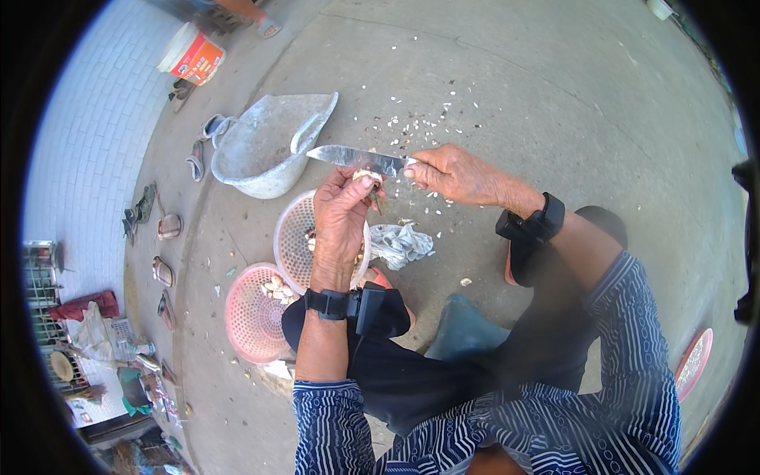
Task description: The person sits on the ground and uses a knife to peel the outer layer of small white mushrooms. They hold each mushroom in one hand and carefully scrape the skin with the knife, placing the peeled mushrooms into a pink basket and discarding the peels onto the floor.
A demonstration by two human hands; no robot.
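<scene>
My right hand (454, 174) grips the handle of a kitchen knife (350, 157), its broad blade pointing left. Just under the blade, my left hand (344, 202) holds a small pale and reddish-brown piece (367, 176), perhaps a root or bulb; its exact kind is unclear. Below my left hand stands a pale pink perforated plastic basket (291, 228) with some brown and white pieces, partly hidden by my forearm. A second pink basket (252, 317) beside it holds white cut pieces (278, 289). A crumpled pale cloth or bag (402, 244) lies on the ground to the right.
A large grey tub (261, 148) stands at upper left, near shoes (169, 227) along a tiled wall and a paint bucket (199, 56). White scraps (415, 126) dot the concrete. A person's sandalled foot (269, 27) shows at the top. A pink tray (693, 363) lies far right.
</scene>
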